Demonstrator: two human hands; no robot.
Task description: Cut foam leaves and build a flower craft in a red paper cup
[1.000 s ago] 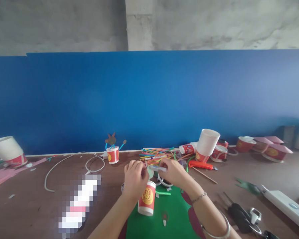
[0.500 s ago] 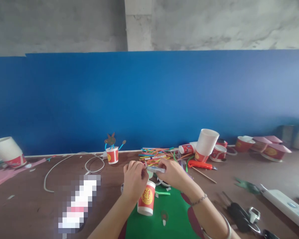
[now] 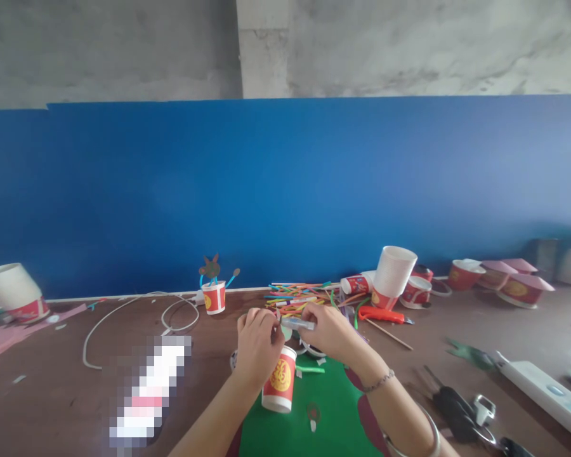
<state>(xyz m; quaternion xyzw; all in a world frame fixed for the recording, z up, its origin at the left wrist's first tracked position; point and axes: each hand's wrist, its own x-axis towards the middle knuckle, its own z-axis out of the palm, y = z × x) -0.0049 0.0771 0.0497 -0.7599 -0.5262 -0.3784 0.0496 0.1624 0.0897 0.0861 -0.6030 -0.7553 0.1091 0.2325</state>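
My left hand (image 3: pixel 259 346) is closed in a pinch above a red paper cup (image 3: pixel 281 381) with a yellow emblem. What its fingertips hold is mostly hidden; only a small dark edge shows. Between the fingers of my right hand (image 3: pixel 330 333) lies a slim, whitish translucent tube (image 3: pixel 298 324), its tip close to my left fingertips. The cup stands slightly tilted in view on a green sheet (image 3: pixel 333 406). On that sheet lie a small brown paper disc (image 3: pixel 313 412) with a white tab and a light green strip (image 3: pixel 310 369).
Colourful pipe cleaners (image 3: pixel 297 298) are heaped behind my hands. To the right are stacked cups (image 3: pixel 394 276), an orange utility knife (image 3: pixel 381 315), keys (image 3: pixel 457 403) and a white power strip (image 3: pixel 547 393). A decorated cup (image 3: pixel 214 298) and a white cable (image 3: pixel 92 336) stand left.
Almost nothing differs. Both hands keep their pinch over the cup, and the view has shifted very slightly.
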